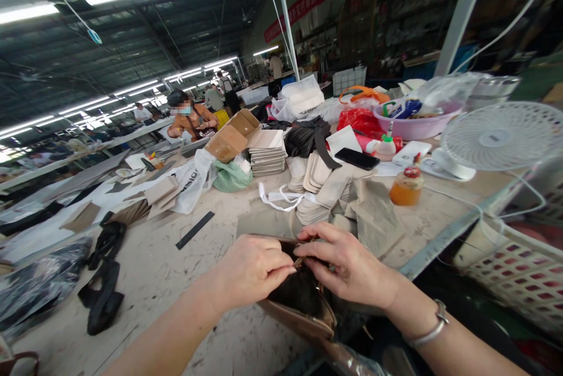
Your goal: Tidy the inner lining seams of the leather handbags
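My left hand (251, 270) and my right hand (347, 264) meet at the near edge of the worktable (176, 270). Both are closed on a tan bag piece with a dark lining (303, 300). The left fingers pinch its upper rim from the left. The right fingers curl over the rim from the right, thumb inside the dark opening. A silver bracelet (428, 329) sits on my right wrist. Just beyond the hands lie flat tan fabric pieces (373, 212) and stacks of cut pieces (319, 179).
A black strap (103, 282) and a dark strip (194, 229) lie left. A phone (356, 158), an orange bottle (407, 185), a white fan (497, 135), a pink basin (417, 124) and a lattice basket (519, 264) stand right. A masked person (193, 118) works at the far end.
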Demonstrator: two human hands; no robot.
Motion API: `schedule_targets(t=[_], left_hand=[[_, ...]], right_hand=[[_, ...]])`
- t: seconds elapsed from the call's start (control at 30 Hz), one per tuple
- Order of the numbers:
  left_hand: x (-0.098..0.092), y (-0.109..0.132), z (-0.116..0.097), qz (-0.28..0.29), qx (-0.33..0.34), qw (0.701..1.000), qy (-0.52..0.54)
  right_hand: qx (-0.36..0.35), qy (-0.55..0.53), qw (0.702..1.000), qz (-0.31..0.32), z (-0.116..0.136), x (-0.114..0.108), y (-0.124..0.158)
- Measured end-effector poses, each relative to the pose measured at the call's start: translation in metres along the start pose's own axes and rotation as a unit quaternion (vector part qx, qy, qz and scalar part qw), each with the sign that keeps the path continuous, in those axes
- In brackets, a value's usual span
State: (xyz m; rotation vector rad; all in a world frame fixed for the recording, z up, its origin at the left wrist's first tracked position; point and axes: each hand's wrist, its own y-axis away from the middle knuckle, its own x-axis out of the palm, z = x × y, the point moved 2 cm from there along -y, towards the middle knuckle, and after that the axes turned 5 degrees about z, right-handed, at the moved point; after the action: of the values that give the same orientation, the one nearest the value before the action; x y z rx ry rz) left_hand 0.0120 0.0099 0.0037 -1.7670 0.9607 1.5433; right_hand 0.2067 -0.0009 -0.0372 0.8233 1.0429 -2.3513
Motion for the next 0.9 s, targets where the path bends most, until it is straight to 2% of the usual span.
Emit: schedule_targets(t=[0.13,0.4,0.53,0.73,0.9], left_hand=[[-0.002,0.0,-0.002,0.005,0.003,1.0,-0.009],[0.0,0.001,-0.002,-0.027,-0.002,1.0,0.008],[0.001,0.003,0.0,-0.049,-0.029,0.998,0.033],[0.0,0.002,0.0,-0.042,-0.005,0.998,0.037],[0.001,0.0,0.002,-0.033,-0.017,0.998,0.053]], right_hand=[[-0.008,-0.005,1.0,-0.018,-0.004,0.001,0.001],[0.001,0.014,1.0,0.017,-0.001,-0.003,-0.003],[0.006,0.034,0.999,0.034,0.001,-0.007,-0.006],[0.005,0.033,0.998,0.051,0.005,-0.01,-0.011],[0.002,0.03,0.997,0.065,0.005,-0.011,-0.013]])
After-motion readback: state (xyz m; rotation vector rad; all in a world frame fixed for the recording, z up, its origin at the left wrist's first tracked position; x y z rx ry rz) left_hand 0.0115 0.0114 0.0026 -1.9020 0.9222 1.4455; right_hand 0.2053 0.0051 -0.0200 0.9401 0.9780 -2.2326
